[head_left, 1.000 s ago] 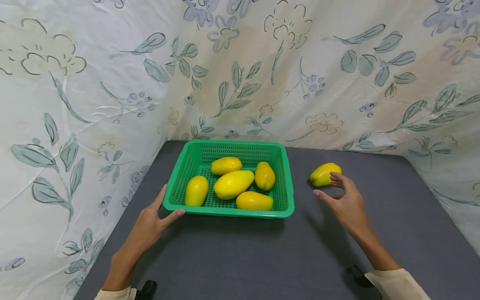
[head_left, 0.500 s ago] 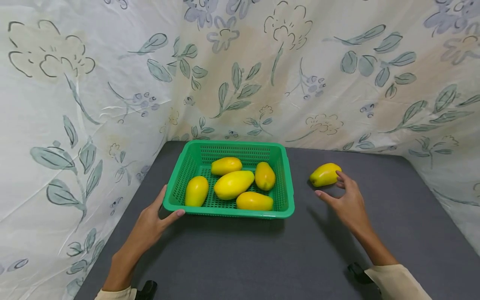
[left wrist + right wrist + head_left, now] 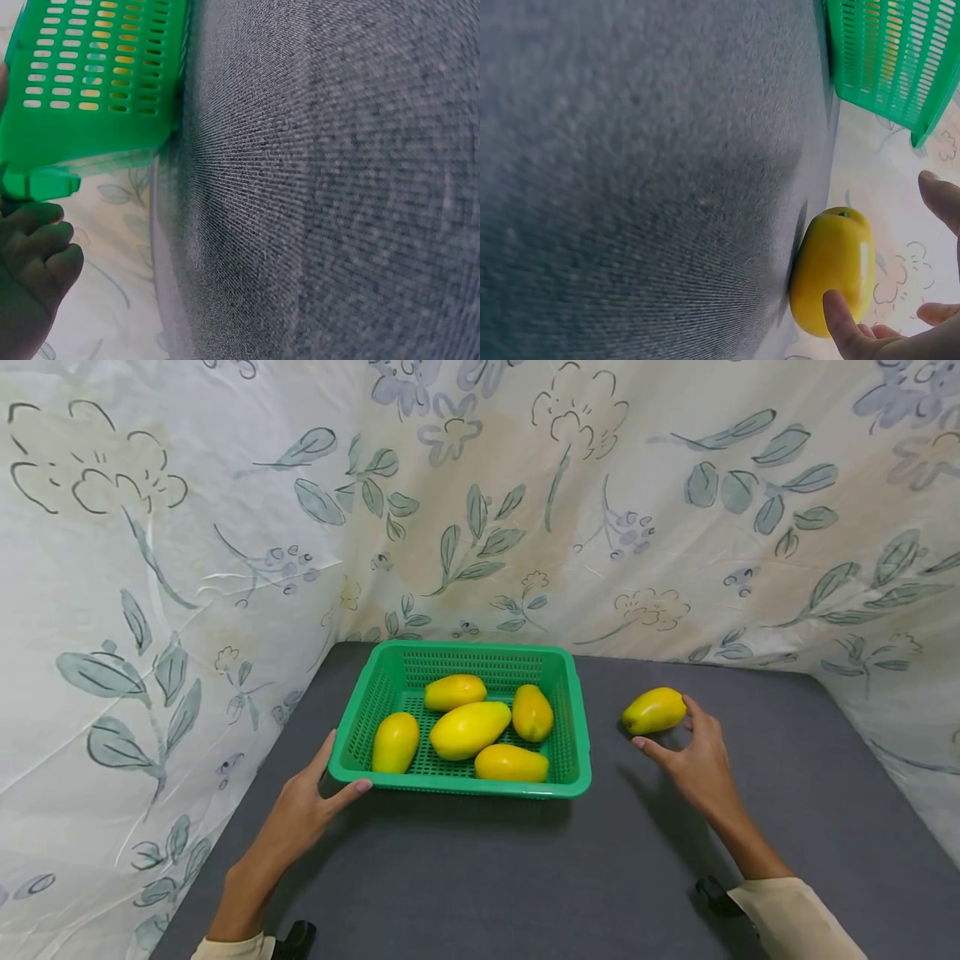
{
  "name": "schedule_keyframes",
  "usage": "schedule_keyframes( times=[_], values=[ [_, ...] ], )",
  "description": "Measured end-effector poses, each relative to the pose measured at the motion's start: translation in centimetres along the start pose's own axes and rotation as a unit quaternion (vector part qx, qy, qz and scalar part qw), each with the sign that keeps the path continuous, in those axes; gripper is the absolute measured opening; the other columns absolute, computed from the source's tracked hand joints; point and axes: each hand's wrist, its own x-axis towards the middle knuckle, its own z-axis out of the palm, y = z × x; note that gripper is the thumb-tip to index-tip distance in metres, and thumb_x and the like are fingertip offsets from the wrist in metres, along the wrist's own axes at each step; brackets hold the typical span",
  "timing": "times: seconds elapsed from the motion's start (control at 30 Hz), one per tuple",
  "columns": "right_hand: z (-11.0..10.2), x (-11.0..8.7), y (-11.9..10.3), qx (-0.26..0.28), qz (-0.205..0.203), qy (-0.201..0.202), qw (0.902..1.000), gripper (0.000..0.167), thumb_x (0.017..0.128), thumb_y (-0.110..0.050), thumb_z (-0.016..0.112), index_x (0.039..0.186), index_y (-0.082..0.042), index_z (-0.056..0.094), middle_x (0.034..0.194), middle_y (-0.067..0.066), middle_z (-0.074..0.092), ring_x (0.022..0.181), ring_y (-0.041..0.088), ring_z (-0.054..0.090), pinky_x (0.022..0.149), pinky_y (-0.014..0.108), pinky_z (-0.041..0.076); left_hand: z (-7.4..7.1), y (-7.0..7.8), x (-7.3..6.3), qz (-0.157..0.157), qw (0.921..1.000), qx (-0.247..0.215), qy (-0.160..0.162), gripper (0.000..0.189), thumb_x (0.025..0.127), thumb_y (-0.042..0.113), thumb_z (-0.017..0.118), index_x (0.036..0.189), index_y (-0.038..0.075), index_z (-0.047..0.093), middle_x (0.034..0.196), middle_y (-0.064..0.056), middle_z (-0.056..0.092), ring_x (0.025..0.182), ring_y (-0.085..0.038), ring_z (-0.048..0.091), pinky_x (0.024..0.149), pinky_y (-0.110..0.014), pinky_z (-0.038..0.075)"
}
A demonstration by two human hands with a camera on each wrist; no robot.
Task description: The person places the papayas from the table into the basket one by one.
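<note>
A green plastic basket [image 3: 465,785] with slotted walls holds several smooth yellow fruits [image 3: 470,730], shaped like mangoes or small papayas. My left hand [image 3: 296,814] holds its near left corner, thumb at the front rim and fingers along the left side. To the right of the basket, one more yellow fruit [image 3: 652,711], greenish at one end, lies on the grey cloth. My right hand [image 3: 701,768] is beside this fruit with thumb and fingers spread. One fingertip reaches its right end; the right wrist view shows the thumb [image 3: 939,196] apart from it.
Dark grey cloth [image 3: 480,877] covers the tabletop. Floral fabric [image 3: 480,510] hangs behind the table and along its left and right sides. Dark straps and pale sleeves [image 3: 795,914] are at the wrists.
My right hand has moved slightly, its fingers shifting from in front of the loose fruit to its right end. The left hand, basket and fruits stay in place.
</note>
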Motion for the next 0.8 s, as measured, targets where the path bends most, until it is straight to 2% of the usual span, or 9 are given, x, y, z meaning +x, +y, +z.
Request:
schedule_keyframes(
  times=[0.3, 0.57, 0.8],
  values=[
    [0.2, 1.3, 0.8, -0.002, 0.003, 0.004, 1.0, 0.108, 0.092, -0.04, 0.084, 0.167, 0.004, 0.019, 0.159, 0.04, 0.03, 0.137, 0.057, 0.039, 0.101, 0.075, 0.041, -0.2, 0.2, 0.0, 0.005, 1.0, 0.004, -0.002, 0.101, 0.102, 0.048, 0.071, 0.172, 0.011, 0.008, 0.172, -0.026, 0.025, 0.151, -0.054, 0.036, 0.114, -0.073, 0.036],
    [0.3, 2.5, 0.8, -0.004, 0.025, -0.011, 0.9996, 0.114, 0.09, -0.041, 0.087, 0.167, 0.003, 0.016, 0.164, 0.039, 0.024, 0.148, 0.058, 0.026, 0.111, 0.078, 0.032, -0.1, -0.1, 0.1, 0.005, 1.0, 0.005, 0.0, 0.1, 0.102, 0.048, 0.071, 0.172, 0.011, 0.009, 0.172, -0.026, 0.026, 0.151, -0.053, 0.036, 0.114, -0.073, 0.036],
    [0.6, 3.3, 1.3, -0.012, 0.043, -0.021, 0.9988, 0.118, 0.089, -0.044, 0.086, 0.168, 0.003, 0.013, 0.166, 0.04, 0.018, 0.151, 0.059, 0.02, 0.114, 0.079, 0.028, 0.1, -0.4, 0.1, 0.012, 0.9999, 0.004, 0.004, 0.1, 0.101, 0.047, 0.072, 0.172, 0.01, 0.011, 0.171, -0.026, 0.027, 0.151, -0.052, 0.036, 0.115, -0.072, 0.036]
  ],
)
